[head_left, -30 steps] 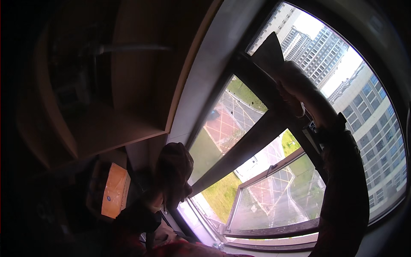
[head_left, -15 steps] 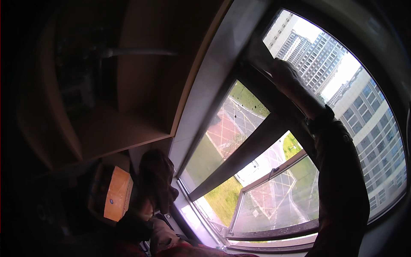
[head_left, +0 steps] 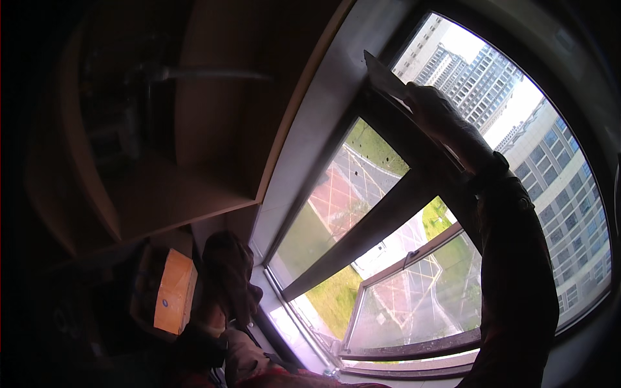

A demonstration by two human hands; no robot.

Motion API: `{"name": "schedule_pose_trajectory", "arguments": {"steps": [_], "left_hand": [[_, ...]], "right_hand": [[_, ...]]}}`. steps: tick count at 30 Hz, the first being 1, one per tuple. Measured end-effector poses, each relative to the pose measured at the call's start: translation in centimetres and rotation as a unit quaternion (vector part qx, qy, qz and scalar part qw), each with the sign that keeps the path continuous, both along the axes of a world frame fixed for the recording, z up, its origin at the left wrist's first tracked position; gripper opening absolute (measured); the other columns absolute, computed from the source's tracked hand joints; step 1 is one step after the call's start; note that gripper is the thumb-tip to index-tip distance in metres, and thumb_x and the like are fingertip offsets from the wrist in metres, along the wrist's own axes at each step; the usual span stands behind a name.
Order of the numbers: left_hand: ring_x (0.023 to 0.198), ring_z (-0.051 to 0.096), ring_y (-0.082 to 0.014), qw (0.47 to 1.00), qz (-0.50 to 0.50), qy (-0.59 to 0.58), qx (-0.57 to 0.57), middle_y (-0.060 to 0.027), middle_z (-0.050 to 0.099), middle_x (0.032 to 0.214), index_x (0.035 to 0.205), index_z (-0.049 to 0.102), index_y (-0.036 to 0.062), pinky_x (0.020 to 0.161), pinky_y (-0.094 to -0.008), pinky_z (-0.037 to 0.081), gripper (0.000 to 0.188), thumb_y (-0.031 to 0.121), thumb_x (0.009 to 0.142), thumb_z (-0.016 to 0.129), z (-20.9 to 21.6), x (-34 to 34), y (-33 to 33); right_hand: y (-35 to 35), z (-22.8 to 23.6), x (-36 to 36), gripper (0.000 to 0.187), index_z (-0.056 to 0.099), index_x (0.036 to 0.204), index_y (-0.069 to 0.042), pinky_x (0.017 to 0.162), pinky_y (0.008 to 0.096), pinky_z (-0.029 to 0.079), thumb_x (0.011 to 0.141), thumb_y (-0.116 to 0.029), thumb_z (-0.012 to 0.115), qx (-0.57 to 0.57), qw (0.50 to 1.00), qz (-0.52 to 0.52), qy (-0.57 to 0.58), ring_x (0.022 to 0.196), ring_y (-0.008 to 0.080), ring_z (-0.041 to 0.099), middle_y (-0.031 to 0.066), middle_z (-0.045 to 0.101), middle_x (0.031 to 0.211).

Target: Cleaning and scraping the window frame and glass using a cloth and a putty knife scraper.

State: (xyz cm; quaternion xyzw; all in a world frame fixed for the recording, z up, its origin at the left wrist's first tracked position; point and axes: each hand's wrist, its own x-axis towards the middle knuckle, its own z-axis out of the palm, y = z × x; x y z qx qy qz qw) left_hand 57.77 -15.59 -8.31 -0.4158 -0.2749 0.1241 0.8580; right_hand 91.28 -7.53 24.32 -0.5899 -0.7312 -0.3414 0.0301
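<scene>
Fingers on my right hand (head_left: 430,107) are curled round one end of a thin, flat, dark grey piece with a pointed corner (head_left: 388,84), up high by the top of the dark brown window frame (head_left: 352,233). I can't tell if the piece touches the frame or is just over it, or if it is stiff or bendy. To do this well, I think I should keep it flat, press softly and go slow, so the sharp-looking corner does not scratch the glass. A long reach like this can make an arm wobbly, so a firm grip should help. Down low, a crumpled, dark brown cloth (head_left: 226,268) is at my left hand (head_left: 212,315); it is too dark there to tell how bent those fingers are. The frame looks smooth, and small dark specks show on the pane near its middle. One see-through glass pane (head_left: 414,297) is tipped outward. Tall grey buildings (head_left: 550,168) stand outside, with green grass (head_left: 336,301) far below. On my left are a light brown wooden shelf (head_left: 181,194) and a boxy orange thing (head_left: 173,291), with dark shadow all round.
</scene>
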Motion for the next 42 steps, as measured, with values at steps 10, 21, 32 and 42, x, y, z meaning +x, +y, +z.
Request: {"name": "schedule_pose_trajectory", "arguments": {"steps": [10,21,32,42], "left_hand": [[0.094,0.06,-0.0224,0.956,0.124,-0.137,-0.228,-0.0127,0.06,0.103,0.105,0.057,0.0015,0.077,-0.0345,0.049,0.029,0.017,0.081,0.054,2.5,1.9,-1.3],[0.084,0.061,-0.023,0.938,-0.042,-0.182,-0.292,-0.0113,0.06,0.094,0.093,0.059,0.0038,0.069,-0.0338,0.05,0.023,0.018,0.075,0.056,-3.9,-0.8,1.5],[0.076,0.06,-0.0179,0.972,-0.047,-0.155,-0.173,-0.006,0.059,0.081,0.083,0.062,0.0079,0.064,-0.03,0.047,0.012,0.016,0.074,0.058,-1.2,-0.7,0.1],[0.085,0.06,-0.0153,0.959,0.017,-0.164,-0.23,-0.0049,0.059,0.093,0.101,0.055,0.0054,0.073,-0.0269,0.048,0.02,0.015,0.084,0.053,-0.2,-0.4,-0.6]], "right_hand": [[0.2,1.9,-3.7,0.016,0.059,0.096,-0.008,0.071,0.0428,0.048,0.089,-0.018,0.048,-0.011,0.988,0.009,-0.156,0.081,0.033,0.061,0.0146,0.063,0.081],[0.5,4.5,-3.4,0.017,0.061,0.101,-0.013,0.072,0.0355,0.051,0.084,-0.016,0.056,0.006,0.964,0.073,-0.254,0.079,0.0259,0.063,0.008,0.065,0.083],[1.6,4.0,-2.6,0.015,0.065,0.094,-0.014,0.064,0.034,0.052,0.086,-0.021,0.055,0.023,0.954,0.124,-0.27,0.071,0.0248,0.065,0.0067,0.066,0.075],[0.8,3.9,-4.1,0.016,0.065,0.098,-0.014,0.069,0.0352,0.051,0.085,-0.02,0.058,-0.012,0.969,0.045,-0.242,0.075,0.0256,0.064,0.0064,0.066,0.077]]}}
